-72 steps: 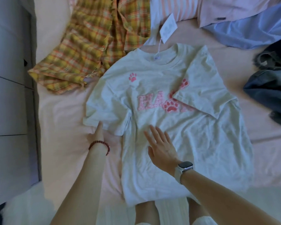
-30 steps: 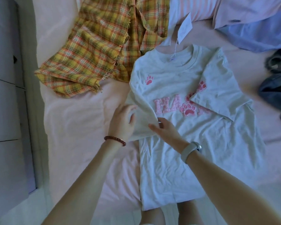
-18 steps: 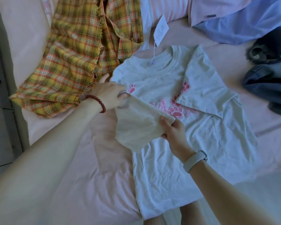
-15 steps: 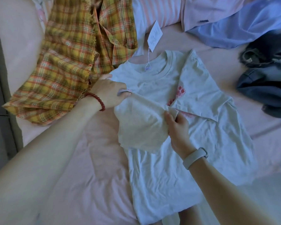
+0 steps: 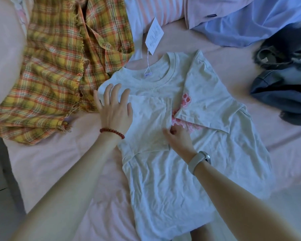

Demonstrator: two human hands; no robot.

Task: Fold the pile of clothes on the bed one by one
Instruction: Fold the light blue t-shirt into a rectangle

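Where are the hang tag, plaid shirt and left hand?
hang tag (image 5: 154, 38), head view, middle of the white card.
plaid shirt (image 5: 59, 63), head view, flat yellow-orange panel.
left hand (image 5: 115, 108), head view, back of the hand.

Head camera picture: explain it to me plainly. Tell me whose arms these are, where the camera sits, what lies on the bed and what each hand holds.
There is no machine here. A person wears the camera on their head, so it looks forward and down at their own arms. On the pink bed lies a pale T-shirt with a paper tag and both sleeves folded inward. The left hand, above a red bead bracelet, lies flat with spread fingers on the folded left sleeve. The right hand, above a watch, pinches that sleeve's edge. Nearby are a plaid shirt, a blue shirt and dark denim.
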